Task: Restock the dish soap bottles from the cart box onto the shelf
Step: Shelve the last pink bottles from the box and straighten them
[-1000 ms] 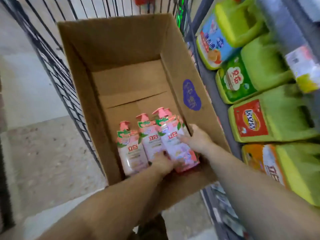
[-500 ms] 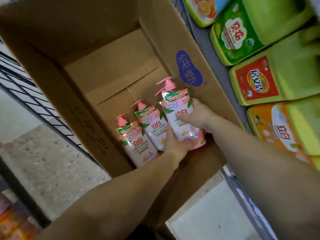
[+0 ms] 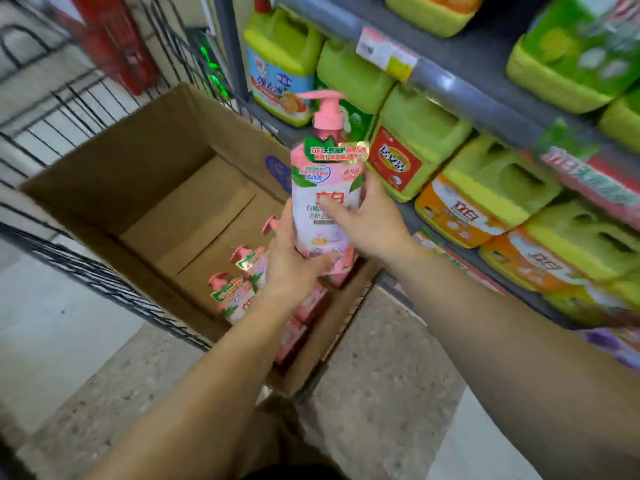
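Since the earlier frame the pink pump bottle (image 3: pixel 325 188) has come up out of the cardboard box (image 3: pixel 114 174) and is now held upright above its right rim, in front of the shelf (image 3: pixel 485 95); view has swung up toward the shelf too. Left hand (image 3: pixel 294 261) grips the lower body and base, fingers (image 3: pixel 320 266) curled under; right hand (image 3: pixel 370 223) wraps the middle of the body from the right, thumb across the label. Both hands grasping the bottle, neither released.

Handling guess: looks full, so fairly heavy; plastic body stiff with a little give, glossy sleeve likely slippery. Pump head (image 3: pixel 323 98) is the weak spot, don't lift by it; hold body and support the base as now.

Other pink bottles (image 3: pixel 230 296) remain in the box, near corner, behind the left wrist.

Writing: bottle label shows red "立白", small text too blurred. Orange shelf jug (image 3: pixel 460 213) also reads "立白". Green jugs (image 3: pixel 415 143) carry a red label, unreadable. Purple stamp on the box wall, illegible
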Demonstrator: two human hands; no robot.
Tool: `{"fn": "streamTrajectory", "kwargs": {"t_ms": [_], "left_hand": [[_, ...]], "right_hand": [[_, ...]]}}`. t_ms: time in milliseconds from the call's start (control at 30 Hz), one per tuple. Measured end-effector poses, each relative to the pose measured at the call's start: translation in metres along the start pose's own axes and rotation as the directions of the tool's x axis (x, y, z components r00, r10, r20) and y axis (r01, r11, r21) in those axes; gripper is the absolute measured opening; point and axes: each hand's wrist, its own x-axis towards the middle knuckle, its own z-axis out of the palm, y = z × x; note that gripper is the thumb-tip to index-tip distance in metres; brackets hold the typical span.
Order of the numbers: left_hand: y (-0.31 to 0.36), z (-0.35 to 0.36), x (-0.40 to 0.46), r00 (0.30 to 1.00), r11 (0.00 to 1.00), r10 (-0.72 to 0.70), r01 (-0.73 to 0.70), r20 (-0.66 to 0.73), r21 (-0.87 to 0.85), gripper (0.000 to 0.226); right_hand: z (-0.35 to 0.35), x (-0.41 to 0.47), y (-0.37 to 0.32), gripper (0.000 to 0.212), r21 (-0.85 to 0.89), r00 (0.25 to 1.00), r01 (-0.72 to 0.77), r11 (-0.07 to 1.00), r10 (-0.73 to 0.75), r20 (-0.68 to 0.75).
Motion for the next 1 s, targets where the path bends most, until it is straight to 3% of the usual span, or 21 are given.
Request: {"fn": "streamTrajectory", "kwargs": {"t_ms": [233,433,500,700,1000], "left_hand": [[0.059,0.144,-0.092,0.960,0.966,0.251,-0.257,0.127,0.036,0.098],[0.110,0.310,-0.176,0.841,0.929,0.352,-0.368,0.411,-0.041,0.094],[0.123,0.364,-0.197,0.788,0.914,0.380,-0.400,0.485,-0.067,0.097],[0.157,0.504,-0.253,0.632,0.875,0.441,-0.461,0.638,-0.148,0.095],[0.216,0.689,-0.280,0.381,0.776,0.572,-0.540,0.727,-0.327,0.099]], "right_hand": [[-0.171,-0.134,-0.005,0.067,-0.050,0.976,0.154,0.987,-0.160,-0.146],[-0.343,-0.270,0.003,0.062,-0.192,0.882,0.152,0.970,-0.220,-0.416],[-0.392,-0.307,0.010,0.054,-0.176,0.837,0.153,0.972,-0.223,-0.500],[-0.512,-0.395,0.037,0.064,-0.176,0.651,0.087,0.981,-0.190,-0.735],[-0.675,-0.459,0.033,0.056,-0.270,0.418,0.021,0.963,-0.254,-0.872]]}}
